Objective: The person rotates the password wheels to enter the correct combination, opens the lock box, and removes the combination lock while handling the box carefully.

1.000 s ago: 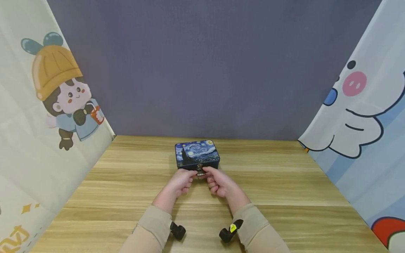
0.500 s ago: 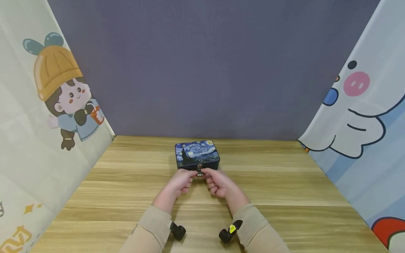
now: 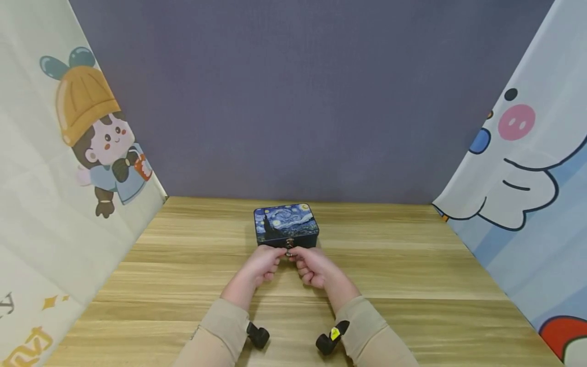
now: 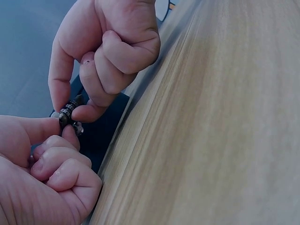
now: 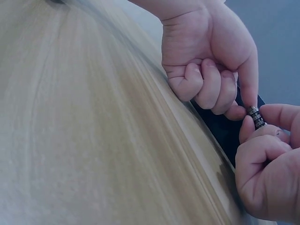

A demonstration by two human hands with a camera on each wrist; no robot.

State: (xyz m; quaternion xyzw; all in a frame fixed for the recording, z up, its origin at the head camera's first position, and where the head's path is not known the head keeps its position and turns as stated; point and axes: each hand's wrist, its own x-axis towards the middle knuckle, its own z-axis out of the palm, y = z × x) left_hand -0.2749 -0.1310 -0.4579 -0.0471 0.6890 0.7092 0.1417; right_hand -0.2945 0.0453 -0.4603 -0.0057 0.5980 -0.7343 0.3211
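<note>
A small combination padlock [image 4: 68, 111] with numbered dials hangs at the front clasp of a dark blue tin box [image 3: 286, 223], whose lid bears a starry night painting. My left hand [image 3: 264, 262] pinches one end of the padlock between thumb and forefinger, its other fingers curled in. From the opposite side my right hand [image 3: 314, 266] has thumb and forefinger on the dials, the remaining fingers folded toward the palm. In the right wrist view the ringed dials [image 5: 256, 117] show between both hands' fingertips. Fingers hide much of the lock in the head view.
The box sits on a wood-grain table [image 3: 390, 255], near its back edge. Behind rises a grey-purple panel [image 3: 293, 102]. Cartoon-printed curtains flank the table, the left curtain [image 3: 36, 204] pale and the right curtain [image 3: 513, 193] white and blue.
My right hand has shifted slightly left along the padlock, closer to the left fingertips, so less of the lock shows. The left hand and the box stay in place.
</note>
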